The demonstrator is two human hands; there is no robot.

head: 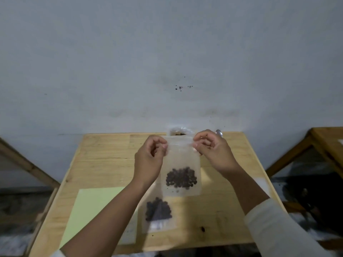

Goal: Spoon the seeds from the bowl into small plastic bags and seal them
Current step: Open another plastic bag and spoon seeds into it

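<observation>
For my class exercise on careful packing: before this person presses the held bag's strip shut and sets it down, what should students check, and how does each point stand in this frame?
1. Both hands on the top strip: left hand and right hand pinch the held bag at its upper corners. Ok.
2. Seeds settled low, away from the strip. Ok.
3. Bag hanging upright, not tilted. Ok.
4. Strip pressed closed along its full width. Cannot tell; the plastic is too blurred.
5. Free space on the table to lay it down, beside the filled bag already lying there. Ok.
6. Spoon put aside: it appears behind the right hand. Cannot tell whether held.
</observation>
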